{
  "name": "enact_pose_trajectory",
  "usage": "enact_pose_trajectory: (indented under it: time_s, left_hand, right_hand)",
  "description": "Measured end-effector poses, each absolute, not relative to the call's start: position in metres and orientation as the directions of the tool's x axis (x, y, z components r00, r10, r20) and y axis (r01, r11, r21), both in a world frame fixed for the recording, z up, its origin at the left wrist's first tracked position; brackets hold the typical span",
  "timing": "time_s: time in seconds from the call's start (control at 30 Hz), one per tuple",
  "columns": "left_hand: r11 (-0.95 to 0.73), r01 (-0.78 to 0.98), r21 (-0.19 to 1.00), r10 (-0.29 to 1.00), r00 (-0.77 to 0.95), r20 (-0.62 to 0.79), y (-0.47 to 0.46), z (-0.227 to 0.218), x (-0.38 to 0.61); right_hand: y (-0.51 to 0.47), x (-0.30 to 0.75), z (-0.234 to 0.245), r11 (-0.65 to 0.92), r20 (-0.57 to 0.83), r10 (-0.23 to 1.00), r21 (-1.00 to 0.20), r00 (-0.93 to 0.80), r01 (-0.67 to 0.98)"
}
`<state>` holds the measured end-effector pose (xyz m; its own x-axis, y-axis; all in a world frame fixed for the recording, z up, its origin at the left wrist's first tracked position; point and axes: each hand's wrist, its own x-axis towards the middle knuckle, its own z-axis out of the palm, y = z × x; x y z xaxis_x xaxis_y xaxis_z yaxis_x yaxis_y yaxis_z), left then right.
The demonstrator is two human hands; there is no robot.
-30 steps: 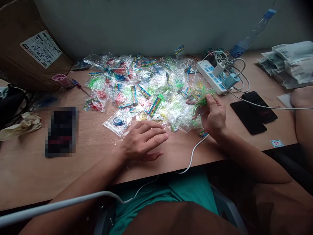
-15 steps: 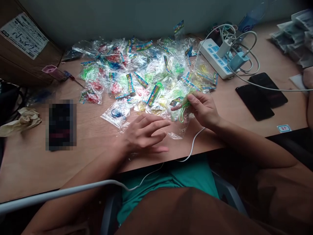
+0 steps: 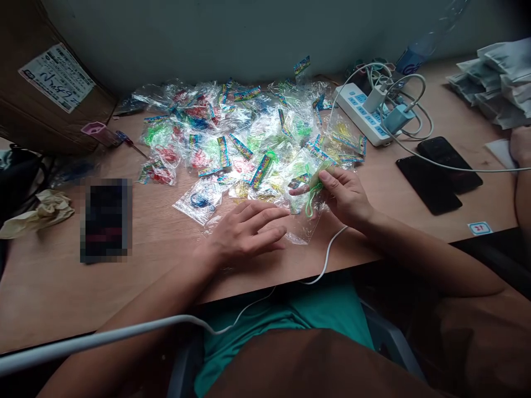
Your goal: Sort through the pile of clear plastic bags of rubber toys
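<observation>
My right hand (image 3: 342, 193) pinches a bright green looped cord (image 3: 309, 205) between thumb and fingers; its loop hangs down. My left hand (image 3: 244, 231) is open just to the left, palm low over the table, fingers stretched toward the cord and holding nothing. Under and between the hands lies a clear plastic bag (image 3: 302, 233). Just beyond is a heap of clear bags (image 3: 232, 119) with colourful header cards and red, green, yellow and blue contents. A bag with a coiled blue item (image 3: 199, 200) lies near my left hand.
A white power strip (image 3: 365, 113) with tangled cables stands at the back right. Two dark phones (image 3: 429, 177) lie right of my right hand. A cardboard box (image 3: 37, 66), screwdriver (image 3: 133, 145) and pixelated dark device (image 3: 105, 221) are on the left. Another person's arm (image 3: 521, 149) shows far right.
The camera view has tilted slightly upward, so the table sits lower. My left fingers have drawn a little closer together. The green cord stays in my right hand.
</observation>
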<state>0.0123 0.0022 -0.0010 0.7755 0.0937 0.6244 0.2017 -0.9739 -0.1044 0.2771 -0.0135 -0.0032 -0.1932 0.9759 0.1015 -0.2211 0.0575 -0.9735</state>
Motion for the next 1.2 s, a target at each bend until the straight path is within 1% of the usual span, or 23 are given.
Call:
enact_pose_trajectory:
  time_s: [0.07,0.17,0.27,0.5,0.67,0.83,0.97,1.2]
  left_hand:
    - [-0.972,0.2,-0.122,0.077,0.763,0.642,0.003,-0.002,0.013]
    - [-0.977,0.184,-0.111,0.064,0.741,0.668,0.003,-0.004,0.012]
    - [-0.978,0.189,-0.093,0.081,0.746,0.661,0.002,-0.002,0.011]
    - [-0.973,0.211,-0.098,0.11,0.79,0.603,0.0,0.002,0.008]
    - [-0.968,0.239,-0.079,0.152,0.806,0.572,0.001,0.001,0.008]
    - [-0.97,0.232,-0.069,0.147,0.792,0.593,0.001,0.001,0.008]
    - [-0.962,0.264,-0.07,0.171,0.782,0.599,0.0,0.001,0.009]
    - [-0.945,0.324,-0.051,0.215,0.728,0.65,-0.001,0.0,0.009]
  right_hand:
    - [-0.013,0.277,-0.004,0.033,0.086,0.968,-0.975,-0.235,-0.221]
    - [-0.014,0.277,-0.005,0.007,0.061,0.965,-0.978,-0.255,-0.208]
    - [-0.013,0.277,-0.005,0.009,0.057,0.972,-0.979,-0.229,-0.205]
    - [-0.01,0.279,-0.007,0.016,0.059,0.983,-0.971,-0.175,-0.239]
    - [-0.01,0.276,-0.006,-0.005,0.025,0.991,-0.975,-0.134,-0.221]
    - [-0.007,0.277,-0.006,0.037,0.059,0.994,-0.977,-0.096,-0.211]
    - [-0.007,0.277,-0.009,0.038,0.065,0.988,-0.981,-0.137,-0.192]
    - [-0.012,0.279,-0.014,0.054,0.09,0.968,-0.986,-0.233,-0.157]
